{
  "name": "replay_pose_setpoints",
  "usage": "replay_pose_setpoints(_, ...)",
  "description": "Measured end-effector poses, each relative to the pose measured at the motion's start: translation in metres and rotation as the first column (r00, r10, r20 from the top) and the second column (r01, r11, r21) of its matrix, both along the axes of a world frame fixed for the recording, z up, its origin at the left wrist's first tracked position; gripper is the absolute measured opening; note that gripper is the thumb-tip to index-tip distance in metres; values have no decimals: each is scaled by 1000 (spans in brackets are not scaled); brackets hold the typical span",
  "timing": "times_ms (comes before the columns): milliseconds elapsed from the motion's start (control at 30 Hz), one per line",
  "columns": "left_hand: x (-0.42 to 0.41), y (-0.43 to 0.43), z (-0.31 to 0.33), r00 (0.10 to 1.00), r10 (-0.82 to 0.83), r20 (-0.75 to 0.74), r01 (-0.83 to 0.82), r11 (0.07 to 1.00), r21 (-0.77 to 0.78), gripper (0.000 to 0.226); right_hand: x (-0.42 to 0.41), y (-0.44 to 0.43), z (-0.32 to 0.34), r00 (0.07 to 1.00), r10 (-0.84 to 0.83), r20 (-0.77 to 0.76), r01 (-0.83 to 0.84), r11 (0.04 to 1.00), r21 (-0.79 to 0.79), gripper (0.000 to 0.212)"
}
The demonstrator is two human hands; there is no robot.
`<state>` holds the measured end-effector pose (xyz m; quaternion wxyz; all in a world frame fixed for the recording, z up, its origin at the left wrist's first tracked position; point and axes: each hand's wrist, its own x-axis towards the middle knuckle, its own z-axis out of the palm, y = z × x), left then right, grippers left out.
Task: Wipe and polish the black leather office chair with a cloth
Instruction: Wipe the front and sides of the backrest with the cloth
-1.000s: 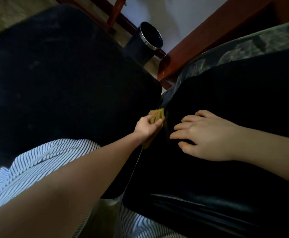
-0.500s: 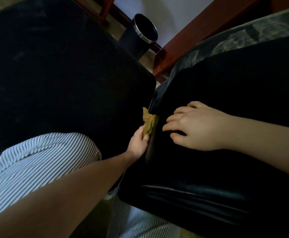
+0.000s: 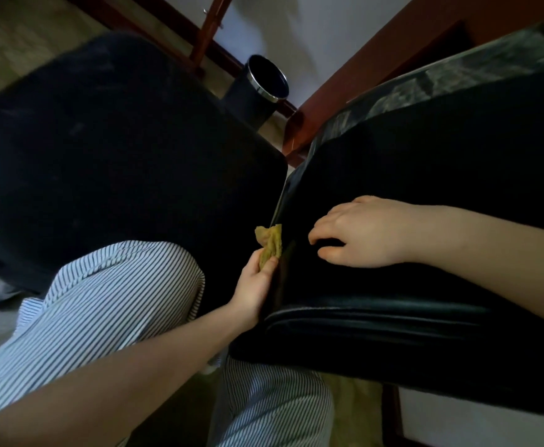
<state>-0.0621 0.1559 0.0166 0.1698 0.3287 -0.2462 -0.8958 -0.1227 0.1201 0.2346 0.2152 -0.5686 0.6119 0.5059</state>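
The left hand (image 3: 254, 285) is pinching the bunched yellow cloth (image 3: 271, 241), fingers clamped on it, pressing it against the side edge of the black leather chair (image 3: 393, 175). The right hand (image 3: 361, 233) is resting on the leather, fingers loosely bent and gripping nothing, probably steadying the chair.

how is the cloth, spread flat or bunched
Bunched: the left hand grips the cloth crumpled, its wrinkled end sticking out above.
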Motion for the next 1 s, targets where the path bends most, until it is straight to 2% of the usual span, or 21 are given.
replay_pose_setpoints(67, 10, -2, 11, 1000, 9, -30, -10, 999, -43, 20, 6, 5, 13, 1000, -10, -16, 10, 1000, 23, 45)
replay_pose_setpoints(133, 16, -1, 21, 1000, 16, -26, -21, 978, -208, 22, 11, 11, 27, 999, -15, -35, 16, 999, 29, 47)
replay_pose_setpoints(233, 25, 9, 45, 992, 99, 83, -38, 838, -544, 29, 19, 25, 44, 998, -7, -57, 7, 1000, 8, 48)
replay_pose_setpoints(333, 35, 18, 77, 973, 222, 70, -116, 721, -683, 33, 29, 38, 60, 996, -1, -94, 0, 1000, -16, 49)
replay_pose_setpoints(533, 37, 38, 150, 940, 312, -141, -297, 538, -789, 30, 45, 73, 104, 982, -37, -183, 12, 991, -133, 57)
replay_pose_setpoints(700, 35, 61, 198, 906, 285, -313, -421, 522, -742, 35, 58, 114, 125, 971, -39, -235, -25, 964, -266, 58)
replay_pose_setpoints(833, 35, 60, 166, 884, 373, -282, -436, 440, -785, 40, 57, 133, 120, 954, -26, -298, -81, 936, -343, 65)
replay_pose_setpoints(1000, 36, 50, 126, 886, 430, -170, -363, 419, -832, 42, 56, 136, 113, 951, -3, -308, -129, 904, -408, 62)
